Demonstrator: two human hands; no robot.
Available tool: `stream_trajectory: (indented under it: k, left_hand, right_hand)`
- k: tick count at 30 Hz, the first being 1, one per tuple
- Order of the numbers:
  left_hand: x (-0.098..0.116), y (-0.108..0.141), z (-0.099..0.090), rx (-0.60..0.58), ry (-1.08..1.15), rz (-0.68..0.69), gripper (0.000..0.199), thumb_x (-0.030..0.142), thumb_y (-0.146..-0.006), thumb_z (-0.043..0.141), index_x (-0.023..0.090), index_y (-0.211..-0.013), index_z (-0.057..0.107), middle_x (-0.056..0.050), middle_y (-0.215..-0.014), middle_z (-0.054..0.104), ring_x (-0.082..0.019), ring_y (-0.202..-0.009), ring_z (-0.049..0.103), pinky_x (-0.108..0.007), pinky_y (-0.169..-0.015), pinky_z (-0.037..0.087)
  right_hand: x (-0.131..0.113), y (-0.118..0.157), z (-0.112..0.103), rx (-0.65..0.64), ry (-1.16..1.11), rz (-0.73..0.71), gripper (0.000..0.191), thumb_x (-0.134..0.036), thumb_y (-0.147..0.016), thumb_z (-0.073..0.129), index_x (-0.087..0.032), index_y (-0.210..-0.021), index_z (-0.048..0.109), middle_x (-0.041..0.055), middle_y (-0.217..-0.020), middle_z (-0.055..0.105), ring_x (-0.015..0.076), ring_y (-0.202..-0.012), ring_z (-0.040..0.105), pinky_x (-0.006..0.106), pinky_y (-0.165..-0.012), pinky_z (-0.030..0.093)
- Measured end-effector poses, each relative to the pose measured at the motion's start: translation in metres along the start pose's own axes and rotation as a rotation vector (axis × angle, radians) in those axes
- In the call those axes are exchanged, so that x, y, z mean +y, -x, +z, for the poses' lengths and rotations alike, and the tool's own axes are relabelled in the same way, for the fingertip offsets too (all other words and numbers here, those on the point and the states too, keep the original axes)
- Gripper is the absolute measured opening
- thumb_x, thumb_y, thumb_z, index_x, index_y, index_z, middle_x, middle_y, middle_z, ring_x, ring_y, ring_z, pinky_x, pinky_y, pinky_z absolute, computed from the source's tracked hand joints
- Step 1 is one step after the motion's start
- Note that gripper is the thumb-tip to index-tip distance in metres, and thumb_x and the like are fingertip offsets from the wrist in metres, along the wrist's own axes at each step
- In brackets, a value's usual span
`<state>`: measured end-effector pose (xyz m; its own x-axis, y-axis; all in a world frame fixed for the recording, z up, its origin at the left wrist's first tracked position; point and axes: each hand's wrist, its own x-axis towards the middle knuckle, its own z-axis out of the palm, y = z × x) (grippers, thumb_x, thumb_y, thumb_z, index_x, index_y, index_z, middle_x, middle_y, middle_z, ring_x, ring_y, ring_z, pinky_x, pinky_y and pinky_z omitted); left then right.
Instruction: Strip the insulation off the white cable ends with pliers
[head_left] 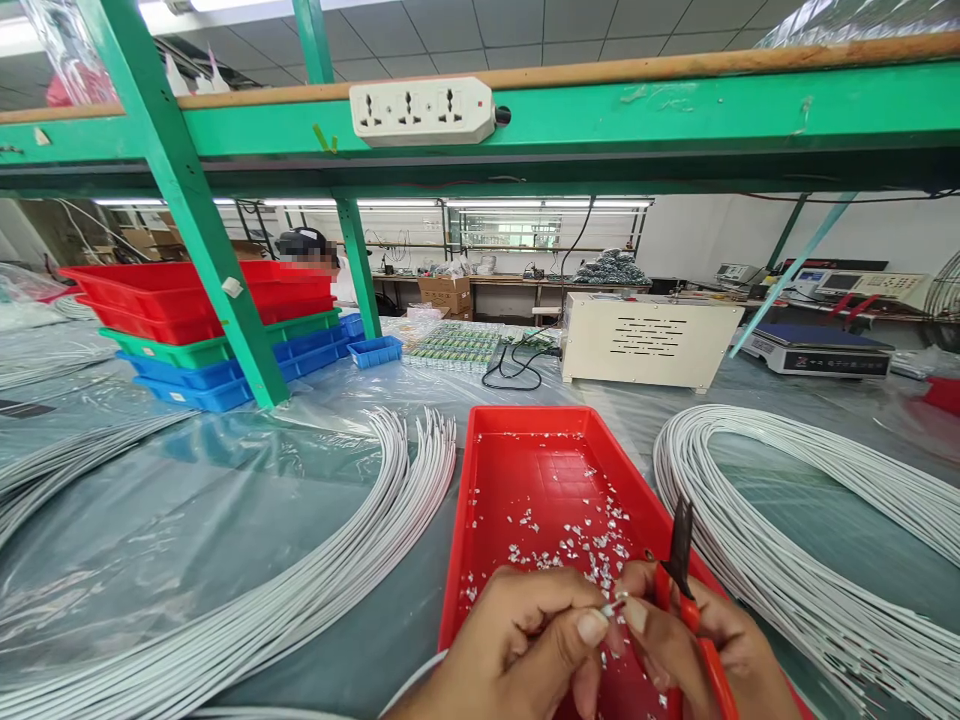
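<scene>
My left hand [517, 650] pinches the bare end of a white cable [613, 604] between thumb and forefinger, over a red tray [480, 470]. My right hand [705, 650] touches the same cable tip with its fingertips while holding red-handled cutting pliers [684, 570], black jaws pointing up. Small white insulation scraps [585, 545] lie scattered in the tray. The cable runs out of sight under my left hand.
A bundle of white cables [360, 560] curves on the left and a large coil [787, 540] lies on the right, all on plastic sheeting. Stacked red, green and blue bins [187, 320] stand behind a green frame post [202, 230]. A beige box [645, 340] sits farther back.
</scene>
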<state>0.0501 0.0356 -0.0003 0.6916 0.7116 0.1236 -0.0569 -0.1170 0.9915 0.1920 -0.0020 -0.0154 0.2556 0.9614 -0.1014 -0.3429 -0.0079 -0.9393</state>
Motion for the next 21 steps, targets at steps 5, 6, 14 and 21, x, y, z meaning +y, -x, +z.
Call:
stream_trajectory:
  k: [5, 6, 14, 21]
  left_hand:
    - [0.008, 0.002, -0.001, 0.084, 0.119, -0.073, 0.035, 0.046, -0.085, 0.044, 0.015, -0.074, 0.056, 0.003, -0.047, 0.051, -0.002, -0.031, 0.030, -0.013, -0.032, 0.022]
    - [0.009, 0.000, -0.001, 0.047, 0.155, -0.098, 0.034, 0.044, -0.086, 0.043, 0.015, -0.073, 0.055, 0.003, -0.046, 0.051, -0.002, -0.030, 0.029, -0.013, -0.031, 0.021]
    - [0.003, -0.006, -0.009, -0.123, 0.396, -0.084, 0.032, 0.039, -0.089, 0.041, 0.015, -0.073, 0.054, 0.004, -0.044, 0.051, -0.001, -0.026, 0.028, -0.012, -0.027, 0.018]
    - [0.008, -0.003, -0.004, 0.076, 0.218, -0.059, 0.021, 0.034, -0.077, 0.061, 0.013, -0.072, 0.061, 0.004, -0.047, 0.055, 0.000, -0.032, 0.034, -0.010, -0.031, 0.026]
  right_hand:
    - [0.009, -0.009, -0.011, 0.000, -0.004, -0.029, 0.031, -0.044, -0.055, 0.078, -0.018, -0.065, 0.064, -0.0060, -0.041, 0.040, 0.0055, -0.038, 0.031, 0.016, -0.038, 0.024]
    - [0.007, -0.008, -0.009, 0.029, 0.025, -0.063, 0.031, -0.043, -0.053, 0.079, -0.018, -0.064, 0.064, -0.0051, -0.042, 0.043, 0.0062, -0.039, 0.032, 0.016, -0.038, 0.025]
    - [-0.010, -0.002, -0.002, 0.222, 0.541, -0.340, 0.024, -0.042, -0.066, 0.062, -0.021, -0.058, 0.055, 0.0029, -0.061, 0.056, 0.0259, -0.071, 0.055, 0.035, -0.066, 0.043]
    - [-0.011, -0.006, -0.009, 0.287, 0.611, -0.365, 0.020, -0.044, -0.065, 0.062, -0.024, -0.069, 0.065, 0.0017, -0.075, 0.065, 0.0236, -0.071, 0.057, 0.033, -0.066, 0.043]
